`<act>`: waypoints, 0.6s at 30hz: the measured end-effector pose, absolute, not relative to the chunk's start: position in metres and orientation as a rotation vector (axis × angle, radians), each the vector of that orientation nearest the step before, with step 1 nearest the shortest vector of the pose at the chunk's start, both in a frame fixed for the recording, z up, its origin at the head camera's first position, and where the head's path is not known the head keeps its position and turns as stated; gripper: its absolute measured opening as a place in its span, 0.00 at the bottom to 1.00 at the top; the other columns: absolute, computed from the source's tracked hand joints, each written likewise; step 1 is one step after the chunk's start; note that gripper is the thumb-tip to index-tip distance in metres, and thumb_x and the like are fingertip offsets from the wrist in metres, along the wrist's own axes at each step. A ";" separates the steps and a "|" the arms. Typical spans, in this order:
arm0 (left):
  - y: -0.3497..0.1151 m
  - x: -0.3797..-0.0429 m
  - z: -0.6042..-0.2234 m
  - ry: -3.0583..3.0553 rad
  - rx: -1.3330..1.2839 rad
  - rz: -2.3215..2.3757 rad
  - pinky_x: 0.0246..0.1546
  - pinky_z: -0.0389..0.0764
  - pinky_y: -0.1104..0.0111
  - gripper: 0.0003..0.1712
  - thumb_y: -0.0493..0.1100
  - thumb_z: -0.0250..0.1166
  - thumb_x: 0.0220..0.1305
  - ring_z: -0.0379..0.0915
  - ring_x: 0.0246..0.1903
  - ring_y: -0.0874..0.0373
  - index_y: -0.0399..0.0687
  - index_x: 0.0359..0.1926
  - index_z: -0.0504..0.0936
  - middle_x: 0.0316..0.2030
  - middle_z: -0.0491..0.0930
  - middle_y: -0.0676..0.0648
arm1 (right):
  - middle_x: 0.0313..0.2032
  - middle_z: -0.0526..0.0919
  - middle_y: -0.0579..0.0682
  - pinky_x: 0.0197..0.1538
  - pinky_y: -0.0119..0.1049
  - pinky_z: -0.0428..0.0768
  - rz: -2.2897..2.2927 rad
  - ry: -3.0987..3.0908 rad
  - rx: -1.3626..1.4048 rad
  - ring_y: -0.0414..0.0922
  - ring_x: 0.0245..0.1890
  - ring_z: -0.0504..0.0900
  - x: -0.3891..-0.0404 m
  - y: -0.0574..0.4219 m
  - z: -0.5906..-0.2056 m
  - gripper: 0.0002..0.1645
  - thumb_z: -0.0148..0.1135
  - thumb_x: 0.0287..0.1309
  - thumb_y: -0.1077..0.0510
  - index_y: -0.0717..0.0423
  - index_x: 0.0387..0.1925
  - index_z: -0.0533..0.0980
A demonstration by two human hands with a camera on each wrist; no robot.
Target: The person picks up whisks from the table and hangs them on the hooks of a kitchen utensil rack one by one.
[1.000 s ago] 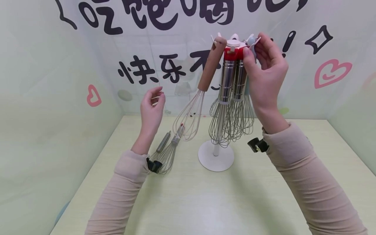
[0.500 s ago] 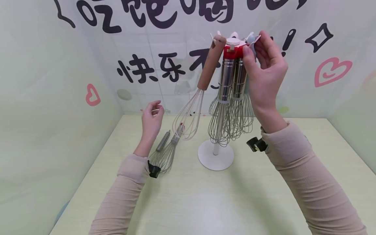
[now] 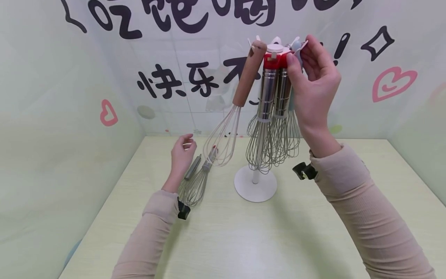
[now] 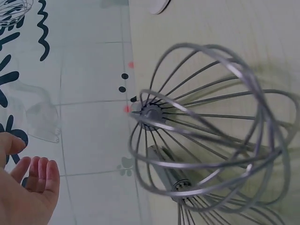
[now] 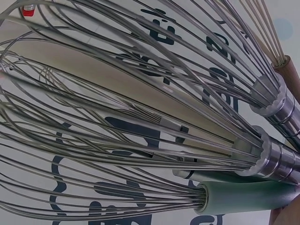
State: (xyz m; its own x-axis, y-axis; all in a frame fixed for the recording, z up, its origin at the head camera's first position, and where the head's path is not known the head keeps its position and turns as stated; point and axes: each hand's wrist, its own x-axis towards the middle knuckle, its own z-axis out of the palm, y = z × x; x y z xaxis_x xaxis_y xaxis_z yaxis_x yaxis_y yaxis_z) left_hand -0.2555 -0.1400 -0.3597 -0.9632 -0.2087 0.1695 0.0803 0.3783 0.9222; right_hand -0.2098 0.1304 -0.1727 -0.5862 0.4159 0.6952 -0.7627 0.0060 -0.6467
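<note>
My left hand [image 3: 183, 151], fingers loosely curled and holding nothing, hovers above two steel whisks on the table. One whisk [image 3: 210, 159] has a red tip; the other [image 3: 193, 169] has a slim metal handle. At the top of a white whisk stand [image 3: 255, 193], my right hand [image 3: 317, 85] pinches a hook between thumb and fingers, beside a light blue handle end. Two red-topped steel whisks [image 3: 267, 95] and a wooden-handled whisk [image 3: 249, 73] hang there. A whisk with a green-blue handle [image 5: 248, 194] shows in the right wrist view, largely hidden behind my right hand in the head view.
The stand's round white base rests on a pale wooden table [image 3: 223, 240]. Behind it a printed backdrop [image 3: 167, 46] with black characters and pink hearts rises at the table's back edge. The wooden-handled whisk leans out leftward from the stand.
My left hand has lowered toward the two whisks on the table. My right hand stays at the stand's top, and the hanging whisks look the same.
</note>
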 end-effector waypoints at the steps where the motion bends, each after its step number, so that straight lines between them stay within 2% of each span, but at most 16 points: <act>1: -0.139 -0.255 -0.362 -2.395 0.111 -1.612 0.51 0.79 0.62 0.22 0.38 0.53 0.67 0.73 0.52 0.47 0.40 0.61 0.71 0.53 0.75 0.38 | 0.45 0.80 0.53 0.63 0.32 0.76 1.721 -1.412 0.383 0.44 0.48 0.80 -0.210 0.131 -0.172 0.27 0.63 0.54 0.67 0.69 0.57 0.72; 6: -0.137 -0.253 -0.370 -2.450 0.104 -1.595 0.54 0.79 0.58 0.23 0.38 0.53 0.66 0.73 0.54 0.45 0.38 0.61 0.71 0.54 0.75 0.37 | 0.44 0.80 0.53 0.63 0.32 0.76 1.725 -1.415 0.383 0.44 0.47 0.80 -0.209 0.131 -0.172 0.27 0.63 0.53 0.67 0.68 0.57 0.72; 18: -0.137 -0.255 -0.387 -2.606 0.111 -1.518 0.58 0.77 0.56 0.26 0.37 0.56 0.63 0.71 0.57 0.42 0.37 0.63 0.68 0.57 0.73 0.35 | 0.45 0.80 0.53 0.63 0.33 0.76 1.720 -1.428 0.394 0.45 0.48 0.80 -0.209 0.132 -0.172 0.26 0.63 0.54 0.67 0.68 0.56 0.73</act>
State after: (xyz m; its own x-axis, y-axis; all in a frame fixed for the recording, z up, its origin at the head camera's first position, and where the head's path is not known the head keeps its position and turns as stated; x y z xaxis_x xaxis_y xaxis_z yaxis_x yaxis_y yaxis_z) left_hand -0.2554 -0.1367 -0.3866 -0.9896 -0.1254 0.0699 -0.0011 0.4935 0.8698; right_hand -0.2086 0.1324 -0.1722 -0.5943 0.4003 0.6975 -0.7594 0.0064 -0.6506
